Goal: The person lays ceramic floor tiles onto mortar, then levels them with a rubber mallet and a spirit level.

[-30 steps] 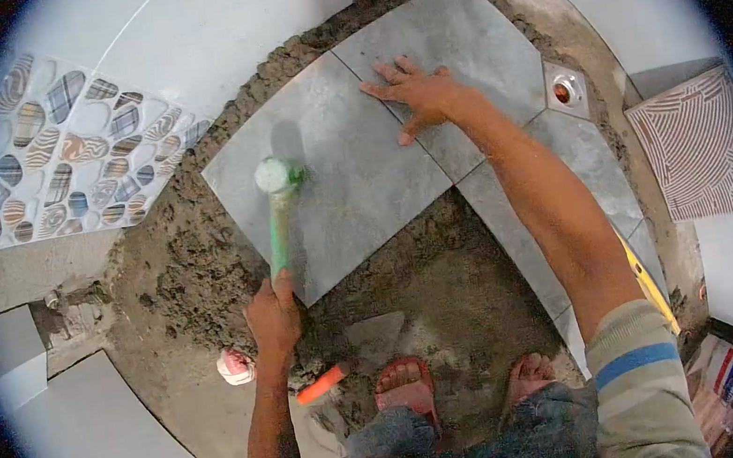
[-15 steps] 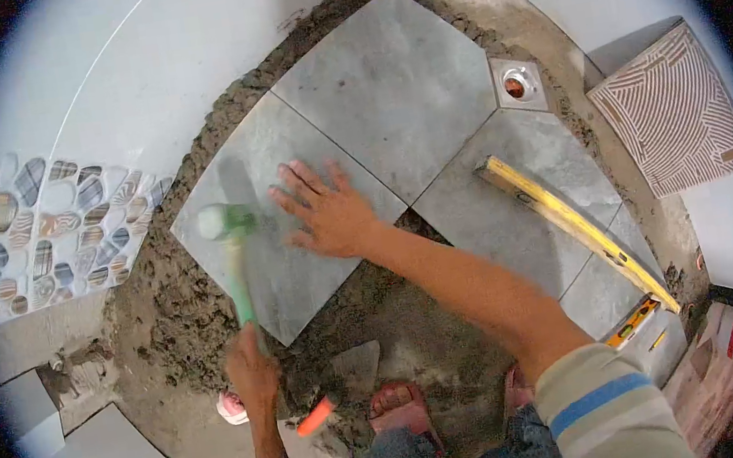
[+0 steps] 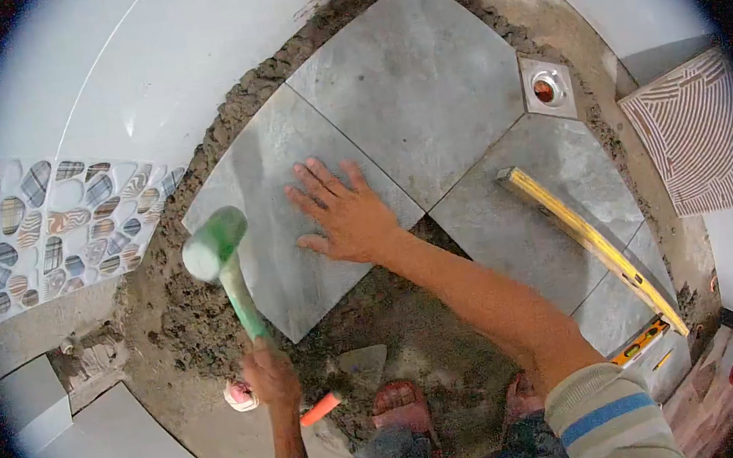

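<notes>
We see the left hand closed tight around the handle end of a green rubber mallet. The mallet's head lies over the 9 o'clock corner of the grey floor tile; we cannot tell whether head and tile touch. The right hand lies flat on this tile, fingers spread toward 11 o'clock and grasping nothing. The tile sits on a bed of mortar, edge to edge with a laid tile at its 1 o'clock. At 3 o'clock from the right hand, a yellow spirit level lies across further tiles. An orange-handled trowel rests on the mortar just beside the left hand, at its 3 o'clock. A floor drain sits at 2 o'clock.
</notes>
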